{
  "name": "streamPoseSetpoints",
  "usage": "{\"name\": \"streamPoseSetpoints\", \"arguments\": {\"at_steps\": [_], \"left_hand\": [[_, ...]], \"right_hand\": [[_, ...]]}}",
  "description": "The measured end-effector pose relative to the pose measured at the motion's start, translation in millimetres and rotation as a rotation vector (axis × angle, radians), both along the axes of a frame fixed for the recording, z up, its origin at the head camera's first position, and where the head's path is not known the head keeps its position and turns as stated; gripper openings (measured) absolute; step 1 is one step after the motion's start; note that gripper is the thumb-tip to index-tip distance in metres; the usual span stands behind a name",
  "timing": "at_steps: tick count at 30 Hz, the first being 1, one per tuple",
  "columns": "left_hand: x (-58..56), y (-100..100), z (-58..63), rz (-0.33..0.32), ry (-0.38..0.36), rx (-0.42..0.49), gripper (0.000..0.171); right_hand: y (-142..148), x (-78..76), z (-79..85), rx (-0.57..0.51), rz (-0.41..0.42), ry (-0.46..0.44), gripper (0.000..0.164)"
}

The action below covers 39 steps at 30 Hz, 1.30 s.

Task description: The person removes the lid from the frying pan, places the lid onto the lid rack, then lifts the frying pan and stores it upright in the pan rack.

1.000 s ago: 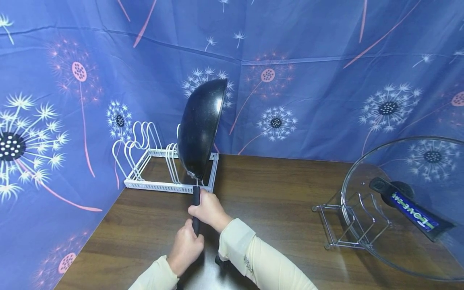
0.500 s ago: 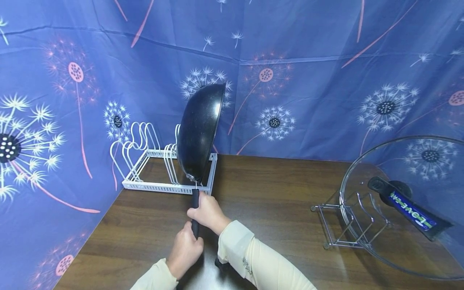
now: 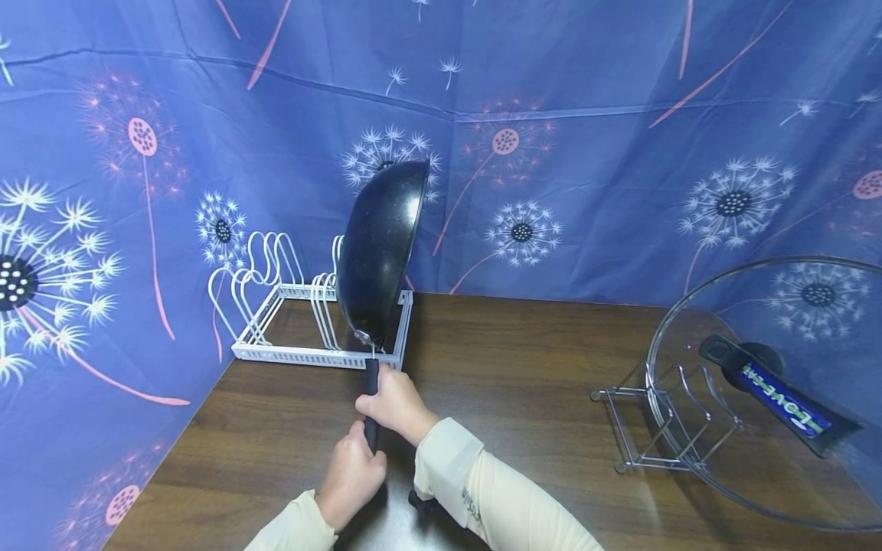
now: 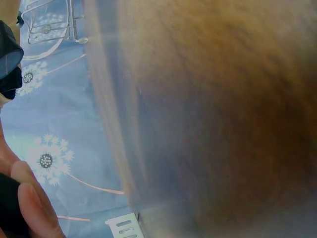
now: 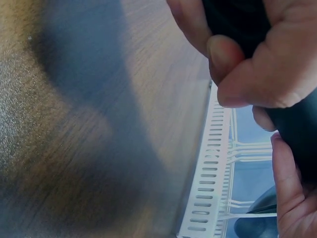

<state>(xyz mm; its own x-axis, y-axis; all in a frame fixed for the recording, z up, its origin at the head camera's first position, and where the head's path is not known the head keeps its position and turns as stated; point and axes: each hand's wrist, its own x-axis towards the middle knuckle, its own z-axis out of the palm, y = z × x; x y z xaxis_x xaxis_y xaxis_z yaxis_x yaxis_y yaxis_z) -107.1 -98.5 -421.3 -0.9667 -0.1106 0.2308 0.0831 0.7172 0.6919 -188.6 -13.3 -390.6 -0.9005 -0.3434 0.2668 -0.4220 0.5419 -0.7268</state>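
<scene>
A black wok [image 3: 382, 249] stands on its edge at the right end of a white wire pan rack [image 3: 310, 357], its bowl opening to the right. Its black handle [image 3: 372, 379] points back toward me. My right hand [image 3: 394, 402] grips the handle near the wok. Right below it, my left hand [image 3: 353, 473] holds the handle's end. In the right wrist view, fingers curl round the black handle [image 5: 302, 134] above the rack's slotted rail [image 5: 205, 183]. The left wrist view shows only part of a hand on the handle [image 4: 11, 206], beside the blurred tabletop.
At the right a large glass lid [image 3: 661, 337] with a black handle leans upright in a small chrome wire rack [image 3: 661, 463]. Several white loops rise from the pan rack's left part. Blue dandelion-print cloth [image 3: 572, 153] hangs behind the wooden table [image 3: 510, 367].
The wok tip has come down slightly, and its handle with both hands has shifted very little. Over the last half second almost nothing differs. The head view has turned slightly.
</scene>
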Motion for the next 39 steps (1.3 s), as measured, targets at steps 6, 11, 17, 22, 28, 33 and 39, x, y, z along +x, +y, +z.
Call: {"name": "streamPoseSetpoints", "arguments": {"at_steps": [6,11,17,22,28,33,39], "left_hand": [[1.2,-0.6,-1.3,-0.013,0.005,0.007,0.021],[2.5,-0.8,-0.2,-0.016,-0.021,0.017,0.019],[3.4,0.0,-1.4,-0.020,-0.042,0.024,0.019],[5.5,-1.2,-0.8,-0.042,-0.073,0.049,0.018],[7.2,-2.4,-0.6,-0.048,-0.087,0.047,0.018],[6.5,-1.3,-1.8,-0.055,-0.071,0.031,0.019],[7.5,-0.8,-2.2,-0.077,-0.077,0.051,0.020]], "right_hand": [[0.3,0.7,-0.8,-0.009,0.004,0.000,0.023],[0.5,1.3,-1.8,-0.019,0.007,-0.039,0.021],[1.0,2.1,-2.2,-0.014,0.007,-0.031,0.020],[0.7,3.6,-3.0,-0.026,0.014,-0.069,0.019],[-0.5,4.4,-4.8,-0.024,0.017,-0.083,0.019],[0.2,4.0,-5.6,-0.015,0.003,-0.073,0.020],[0.2,3.6,-7.8,0.006,-0.004,-0.058,0.018]]}}
